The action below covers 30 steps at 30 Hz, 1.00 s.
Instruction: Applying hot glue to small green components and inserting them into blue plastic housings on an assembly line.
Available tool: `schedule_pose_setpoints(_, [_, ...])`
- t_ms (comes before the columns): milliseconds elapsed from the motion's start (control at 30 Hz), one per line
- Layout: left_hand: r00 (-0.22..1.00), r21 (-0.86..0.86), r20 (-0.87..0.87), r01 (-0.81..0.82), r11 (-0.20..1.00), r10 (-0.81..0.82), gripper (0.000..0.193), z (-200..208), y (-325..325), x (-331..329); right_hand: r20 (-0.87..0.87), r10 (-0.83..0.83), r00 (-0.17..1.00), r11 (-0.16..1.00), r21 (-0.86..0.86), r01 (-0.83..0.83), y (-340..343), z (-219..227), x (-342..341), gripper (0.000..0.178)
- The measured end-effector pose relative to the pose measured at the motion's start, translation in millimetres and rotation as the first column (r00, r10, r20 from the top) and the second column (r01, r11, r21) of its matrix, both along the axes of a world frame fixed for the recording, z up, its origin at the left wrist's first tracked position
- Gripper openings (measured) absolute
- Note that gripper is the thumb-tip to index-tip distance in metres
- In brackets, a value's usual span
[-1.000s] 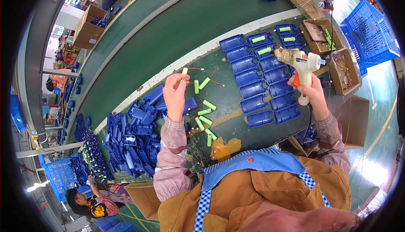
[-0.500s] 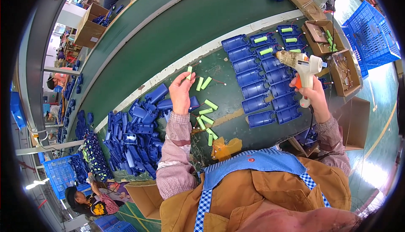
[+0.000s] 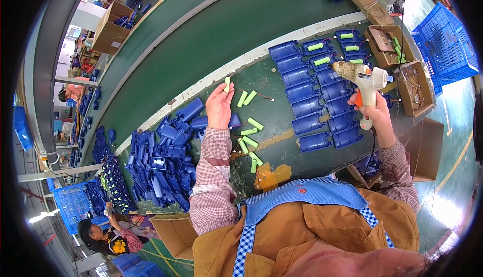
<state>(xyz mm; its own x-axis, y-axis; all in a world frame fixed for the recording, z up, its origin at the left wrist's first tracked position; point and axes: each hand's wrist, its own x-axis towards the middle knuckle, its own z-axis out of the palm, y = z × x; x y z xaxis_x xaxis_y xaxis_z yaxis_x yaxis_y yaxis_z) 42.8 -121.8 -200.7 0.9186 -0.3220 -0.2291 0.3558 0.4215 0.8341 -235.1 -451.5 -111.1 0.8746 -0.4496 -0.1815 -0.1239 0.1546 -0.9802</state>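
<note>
My left hand (image 3: 218, 107) pinches a light-green cylindrical battery (image 3: 227, 84) upright between thumb and fingers, above the green workbench. My right hand (image 3: 376, 112) grips a white glue gun (image 3: 366, 82) with an orange trigger; its stained nozzle points left over the rows of blue plastic housings (image 3: 307, 107). Several far housings hold green batteries, such as one battery (image 3: 321, 61) just left of the nozzle. Loose batteries (image 3: 255, 124) with thin wires are scattered between my left hand and the rows.
Blue plastic parts (image 3: 161, 169) are heaped at the left. Small cardboard boxes (image 3: 415, 88) with batteries and wires stand at the right, beside a blue crate (image 3: 445, 48). A green conveyor belt (image 3: 201, 50) runs behind the bench. A person (image 3: 108, 234) sits at the lower left.
The view has shifted slightly. My left hand still holds the battery, its palm turned more into view; the glue gun stays over the housings.
</note>
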Motion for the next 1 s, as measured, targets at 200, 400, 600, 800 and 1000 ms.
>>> schedule_pose_setpoints(200, [0.995,-0.048,-0.092,-0.036,0.998,0.031,0.027,4.9,-1.0,0.1,-0.002,-0.003,1.000,1.000,0.002,0.003,0.7,0.3,0.4,0.046])
schedule_pose_setpoints(400, [0.996,-0.092,-0.088,-0.009,0.996,0.001,0.026,5.6,2.9,-2.0,0.004,0.011,1.000,1.000,-0.001,-0.011,-0.6,-3.0,-0.6,0.047])
schedule_pose_setpoints(600, [0.996,-0.232,-0.052,0.056,0.971,-0.070,0.021,15.4,2.5,-14.3,0.010,0.026,1.000,1.000,-0.010,-0.026,-0.7,-4.5,-1.5,0.048])
schedule_pose_setpoints(800, [0.991,-0.216,0.044,0.132,0.967,-0.125,0.018,63.6,-12.1,-49.4,0.018,0.027,0.999,1.000,0.007,-0.027,0.0,-2.9,-4.8,0.049])
schedule_pose_setpoints(1000, [0.958,-0.245,-0.042,0.267,0.932,-0.285,0.016,79.2,-30.3,-77.9,0.151,0.029,0.988,0.995,0.090,-0.043,11.4,7.0,-5.8,0.055])
